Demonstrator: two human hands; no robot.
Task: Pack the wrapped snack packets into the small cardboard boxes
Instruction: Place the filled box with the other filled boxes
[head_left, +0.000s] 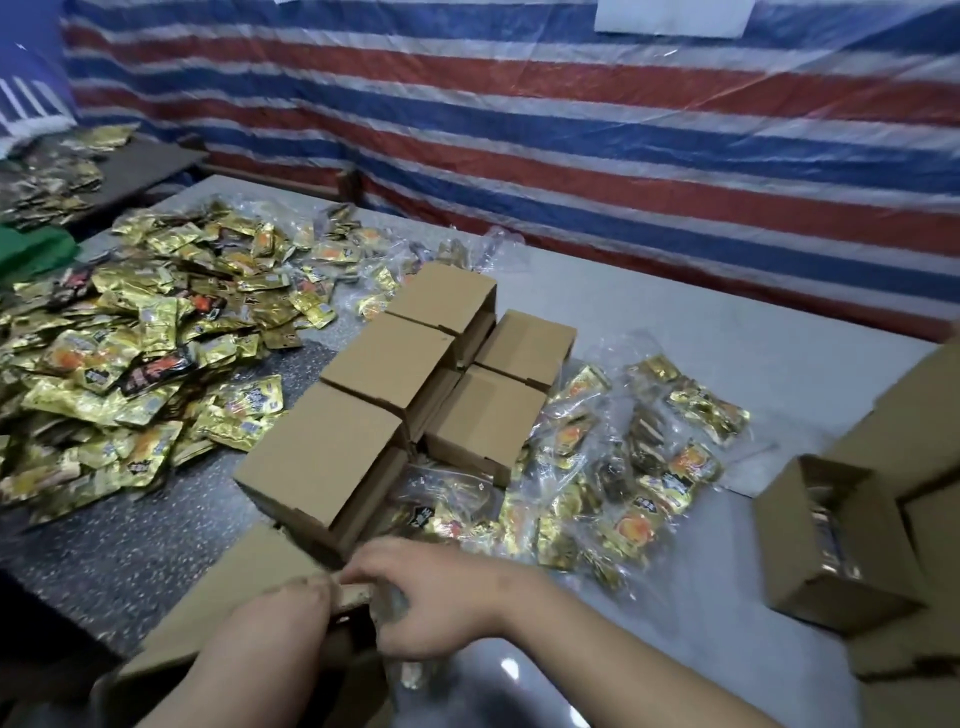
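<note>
Nearest box (249, 597) btwn hands, left hand (270, 618) gripping flap, right hand (431, 597) alongside

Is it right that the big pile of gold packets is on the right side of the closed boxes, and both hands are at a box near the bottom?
Not quite. The head view shows the big pile of gold packets on the left of the closed boxes, not the right. The left hand and right hand are indeed at a box near the bottom.

A red, white and blue striped tarpaulin (571, 104) hangs behind the grey table (701, 332).
</note>
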